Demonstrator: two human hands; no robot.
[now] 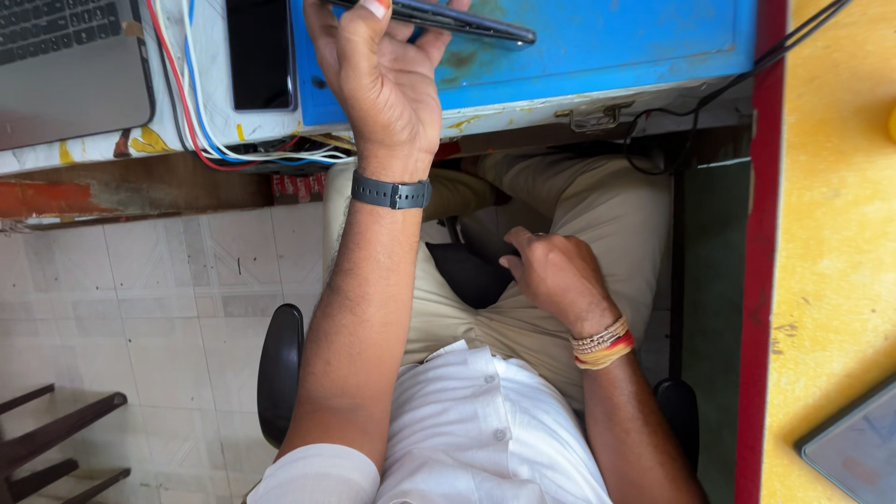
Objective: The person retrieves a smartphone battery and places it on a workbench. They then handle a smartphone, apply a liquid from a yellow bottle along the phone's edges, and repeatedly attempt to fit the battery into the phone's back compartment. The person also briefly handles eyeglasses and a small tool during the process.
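- Phone (462, 21): thin, dark, flat slab, seen edge-on. Held in the fingers of the left hand (378, 79), raised above the blue table (607, 47). Long axis near level, tilting slightly down toward its free end, which projects past the fingers.

Left hand (383, 79) raised, fingers (373, 14) pinched; right hand (555, 275) rests curled.

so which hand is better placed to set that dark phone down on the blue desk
Left. The left hand already grips the dark phone over the blue desk, while the right hand rests down on the lap.
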